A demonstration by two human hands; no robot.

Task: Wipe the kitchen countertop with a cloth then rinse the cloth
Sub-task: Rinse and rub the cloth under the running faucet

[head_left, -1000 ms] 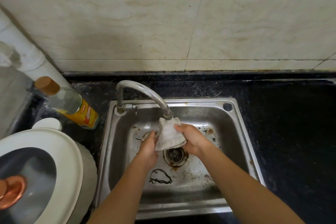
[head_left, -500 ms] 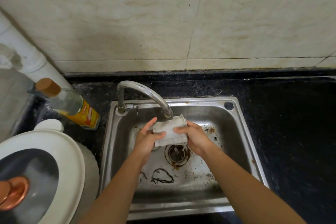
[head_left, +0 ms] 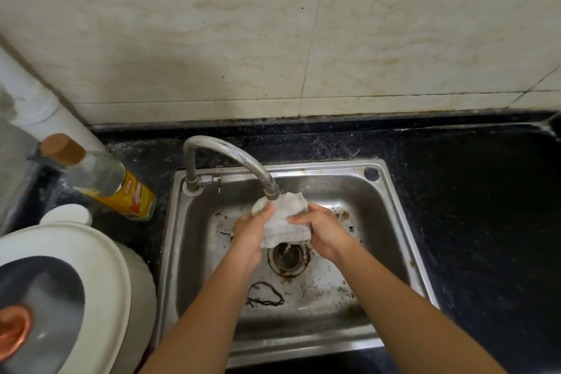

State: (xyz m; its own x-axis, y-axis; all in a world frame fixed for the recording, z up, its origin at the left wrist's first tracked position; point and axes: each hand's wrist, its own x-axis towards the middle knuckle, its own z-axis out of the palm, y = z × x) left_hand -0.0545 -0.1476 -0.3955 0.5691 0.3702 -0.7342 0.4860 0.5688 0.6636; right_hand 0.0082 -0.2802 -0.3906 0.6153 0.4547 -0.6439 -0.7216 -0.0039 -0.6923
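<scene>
A wet white cloth [head_left: 285,223] hangs between both hands right under the spout of the curved metal faucet [head_left: 230,158]. My left hand [head_left: 250,232] grips its left edge and my right hand [head_left: 323,229] pinches its right edge. Water drips from the cloth into the drain [head_left: 288,258] of the stained steel sink [head_left: 403,222]. The dark speckled countertop [head_left: 485,206] runs around the sink.
A clear bottle with a yellow label and brown cap [head_left: 103,179] lies tilted left of the sink. A white pot with a glass lid and copper knob [head_left: 54,297] fills the lower left. A dark loop of string [head_left: 264,293] lies on the sink floor. Tiled wall behind.
The cloth went from held by one hand's side to stretched between both hands, and rose closer under the spout. Water now runs off its lower edge.
</scene>
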